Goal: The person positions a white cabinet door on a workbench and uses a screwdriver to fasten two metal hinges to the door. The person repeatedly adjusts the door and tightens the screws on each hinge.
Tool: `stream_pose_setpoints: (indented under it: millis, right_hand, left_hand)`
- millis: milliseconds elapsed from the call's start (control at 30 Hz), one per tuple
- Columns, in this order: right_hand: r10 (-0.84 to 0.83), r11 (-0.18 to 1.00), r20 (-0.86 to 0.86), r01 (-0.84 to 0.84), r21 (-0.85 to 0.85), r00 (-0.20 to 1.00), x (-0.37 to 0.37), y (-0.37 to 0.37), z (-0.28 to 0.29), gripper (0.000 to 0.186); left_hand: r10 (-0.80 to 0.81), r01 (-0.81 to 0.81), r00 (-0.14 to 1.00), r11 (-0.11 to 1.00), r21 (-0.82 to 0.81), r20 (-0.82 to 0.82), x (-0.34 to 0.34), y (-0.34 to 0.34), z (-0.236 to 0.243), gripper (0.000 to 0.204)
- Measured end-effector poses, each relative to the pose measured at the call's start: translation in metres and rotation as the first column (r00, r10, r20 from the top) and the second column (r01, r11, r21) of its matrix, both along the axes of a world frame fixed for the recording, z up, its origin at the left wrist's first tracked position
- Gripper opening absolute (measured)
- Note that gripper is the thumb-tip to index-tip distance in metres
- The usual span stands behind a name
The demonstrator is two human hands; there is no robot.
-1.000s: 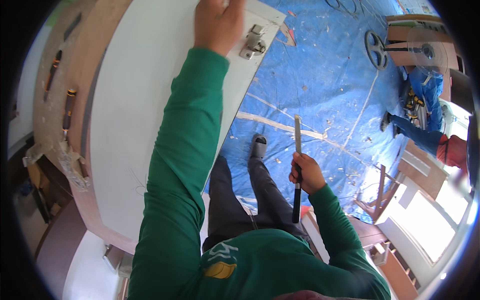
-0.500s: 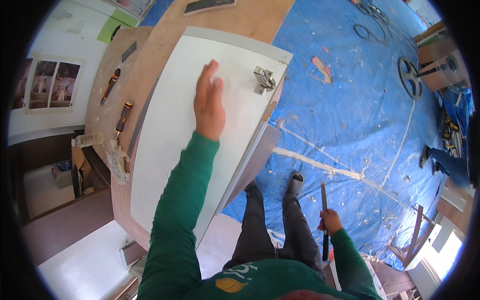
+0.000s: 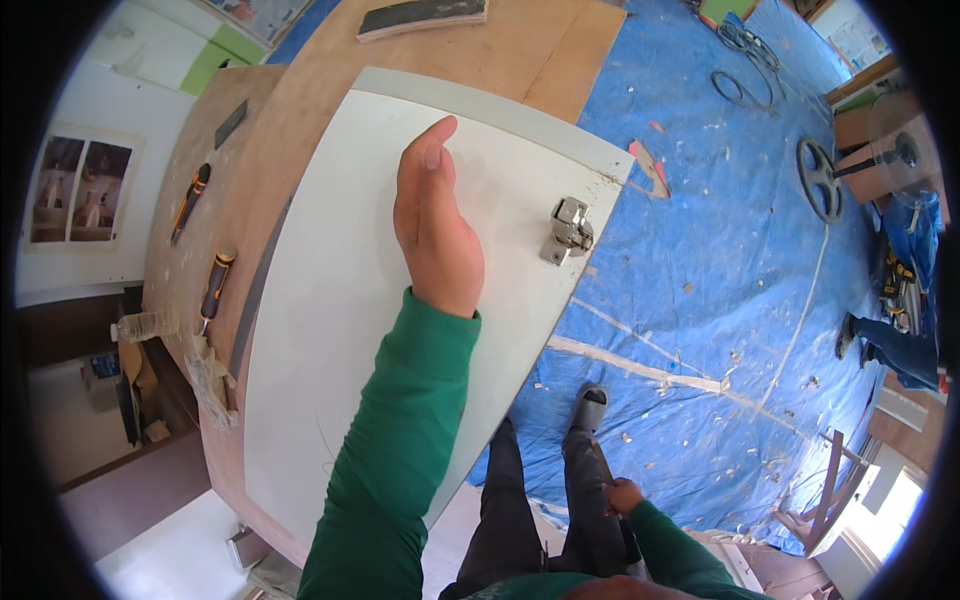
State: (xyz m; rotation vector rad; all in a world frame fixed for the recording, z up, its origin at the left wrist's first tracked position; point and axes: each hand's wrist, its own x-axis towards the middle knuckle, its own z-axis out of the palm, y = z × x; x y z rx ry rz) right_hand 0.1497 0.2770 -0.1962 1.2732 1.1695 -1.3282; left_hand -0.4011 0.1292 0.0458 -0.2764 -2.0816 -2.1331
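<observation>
My left hand [image 3: 437,230] is over the white door panel [image 3: 300,340] on the plywood bench [image 3: 540,50], fingers extended and held together, thumb alongside, holding nothing; whether it touches the surface I cannot tell. A metal hinge [image 3: 568,230] sits near the panel's right edge, right of that hand. My right hand [image 3: 622,497], low beside my leg, grips a long flat metal tool [image 3: 600,456] with a black handle, partly hidden. Two yellow-and-black hand tools [image 3: 215,287] lie left of the panel, beside crumpled plastic [image 3: 210,385].
A plastic bottle [image 3: 145,326] lies at the bench's left. A dark-topped strip [image 3: 420,15] lies at the back. Blue sheeting [image 3: 700,280] covers the floor, with cables [image 3: 745,60], a fan [image 3: 900,150] and a co-worker's leg [image 3: 885,345] at the right.
My left hand has left the panel's top end and straightened its fingers lower on it. My right hand with the tool appears lower, beside my leg. The view has shifted, showing more bench.
</observation>
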Motion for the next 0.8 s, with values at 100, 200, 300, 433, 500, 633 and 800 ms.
stream_pose_setpoints:
  millis: [100, 200, 300, 433, 500, 633, 800]
  right_hand:
    - [0.153, 0.986, 0.008, -0.152, -0.068, 0.988, -0.012, -0.010, -0.008, 0.031]
    - [0.186, 0.980, 0.042, -0.183, -0.077, 0.982, -0.032, -0.019, -0.008, 0.030]
    - [0.053, 0.995, 0.074, -0.046, -0.092, 0.996, -0.044, -0.023, -0.010, 0.028]
    - [0.090, 0.994, 0.001, -0.090, -0.061, 0.996, -0.053, -0.021, -0.009, 0.023]
    - [0.117, 0.992, -0.050, -0.120, -0.048, 0.992, -0.050, -0.018, -0.016, 0.020]
    - [-0.009, 1.000, -0.018, 0.009, -0.014, 1.000, -0.046, -0.023, -0.039, 0.024]
    - [-0.158, 0.987, -0.006, 0.158, 0.029, 0.987, -0.073, -0.025, -0.022, 0.031]
  left_hand:
    - [-0.004, 0.005, 1.000, 0.998, -0.057, 0.022, 0.008, 0.005, 0.014, 0.052]
    - [-0.039, 0.036, 0.998, 0.996, -0.081, -0.041, 0.007, 0.004, 0.017, 0.054]
    - [-0.055, 0.045, 0.995, 0.991, -0.125, -0.080, 0.001, -0.001, 0.007, 0.060]
    - [-0.081, 0.064, 0.991, 0.987, -0.147, -0.110, -0.007, 0.002, 0.000, 0.064]
    - [-0.084, 0.069, 0.990, 0.989, -0.130, -0.110, -0.010, 0.004, 0.003, 0.061]
    - [-0.097, 0.086, 0.991, 0.989, -0.121, -0.087, -0.004, 0.003, 0.001, 0.050]
    - [-0.137, 0.133, 0.990, 0.982, -0.138, -0.021, -0.001, 0.006, 0.005, 0.040]
